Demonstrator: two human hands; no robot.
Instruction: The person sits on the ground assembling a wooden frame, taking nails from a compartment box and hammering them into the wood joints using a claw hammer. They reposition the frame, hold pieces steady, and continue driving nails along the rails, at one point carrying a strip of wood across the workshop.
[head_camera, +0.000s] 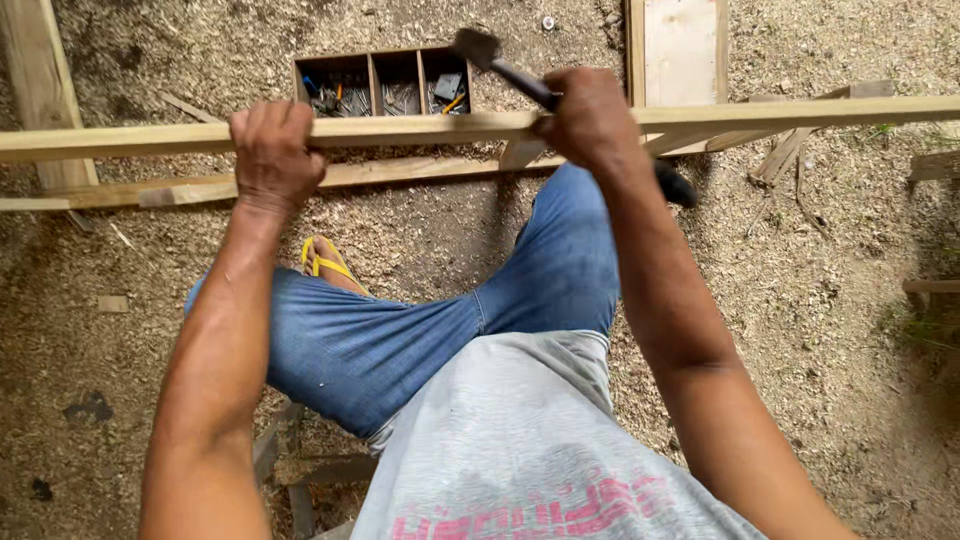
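Note:
A long pale wooden batten runs across the view from left to right. My left hand is closed over it from above. My right hand grips a black-handled hammer, whose dark head points up and left, just above the batten. The hammer's handle end sticks out behind my right wrist. My legs in blue jeans and a yellow sandal are below the batten.
A wooden box with three compartments holding nails and small tools sits on the sawdust-covered ground behind the batten. A second thinner batten lies just below the first. Planks and wood scraps lie at the top right, another plank at left.

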